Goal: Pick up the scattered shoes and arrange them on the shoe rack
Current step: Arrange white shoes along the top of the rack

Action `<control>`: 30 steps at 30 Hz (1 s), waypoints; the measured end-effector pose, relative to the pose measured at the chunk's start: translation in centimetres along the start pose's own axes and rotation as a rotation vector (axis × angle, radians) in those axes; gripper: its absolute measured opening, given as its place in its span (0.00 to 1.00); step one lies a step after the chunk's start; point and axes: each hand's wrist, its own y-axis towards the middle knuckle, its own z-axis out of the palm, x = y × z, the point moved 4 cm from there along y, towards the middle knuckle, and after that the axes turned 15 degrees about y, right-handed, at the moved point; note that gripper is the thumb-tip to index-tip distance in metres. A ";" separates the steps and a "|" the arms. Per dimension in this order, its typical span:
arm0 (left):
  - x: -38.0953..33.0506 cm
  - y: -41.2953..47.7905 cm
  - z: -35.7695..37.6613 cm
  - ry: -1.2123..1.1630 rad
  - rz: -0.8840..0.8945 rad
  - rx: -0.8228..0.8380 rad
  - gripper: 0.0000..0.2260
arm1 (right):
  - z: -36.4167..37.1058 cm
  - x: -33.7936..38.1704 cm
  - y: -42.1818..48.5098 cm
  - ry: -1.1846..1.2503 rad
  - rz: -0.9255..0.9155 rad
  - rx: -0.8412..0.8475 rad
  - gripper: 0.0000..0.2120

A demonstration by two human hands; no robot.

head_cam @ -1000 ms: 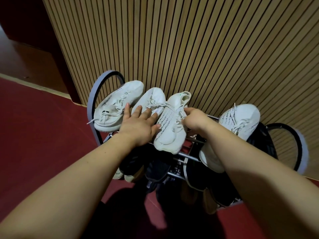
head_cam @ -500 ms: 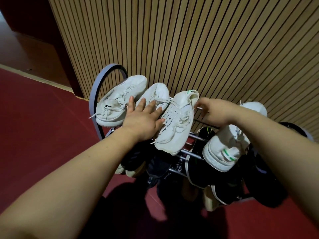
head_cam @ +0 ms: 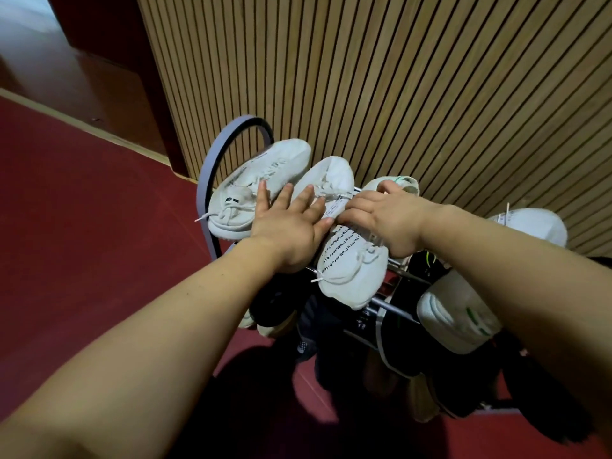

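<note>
the left hand (head_cam: 288,230) lay flat, fingers spread, pressing the second white shoe (head_cam: 326,180) on the shoe rack (head_cam: 212,167) top. the right hand (head_cam: 385,215) curled over the speckled shoe (head_cam: 351,263), gripping its middle. that shoe's near end overhung the rail (head_cam: 392,306); a loose grip could tip it onto the red floor (head_cam: 99,226).

Five white shoes (head_cam: 261,187) — two hands (head_cam: 288,226)
</note>
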 end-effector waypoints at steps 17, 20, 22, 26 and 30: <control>0.4 0.7 0.2 -0.039 0.000 0.026 0.23 | -1.0 -3.1 -3.4 -0.112 -0.175 -0.229 0.39; 0.7 0.6 0.2 -0.066 0.024 0.009 0.23 | -2.8 -4.8 -6.6 -0.068 -0.116 -0.401 0.43; 0.7 0.1 0.2 -0.053 0.046 -0.050 0.24 | -4.0 -5.5 -9.3 0.018 -0.029 -0.497 0.41; -0.5 -2.3 -0.3 -0.045 0.064 -0.185 0.37 | -4.7 -7.0 -15.6 0.194 0.252 -0.659 0.41; -4.7 -4.1 -1.9 -0.085 0.164 -0.221 0.39 | -2.7 -8.0 -20.5 0.315 0.658 -0.591 0.50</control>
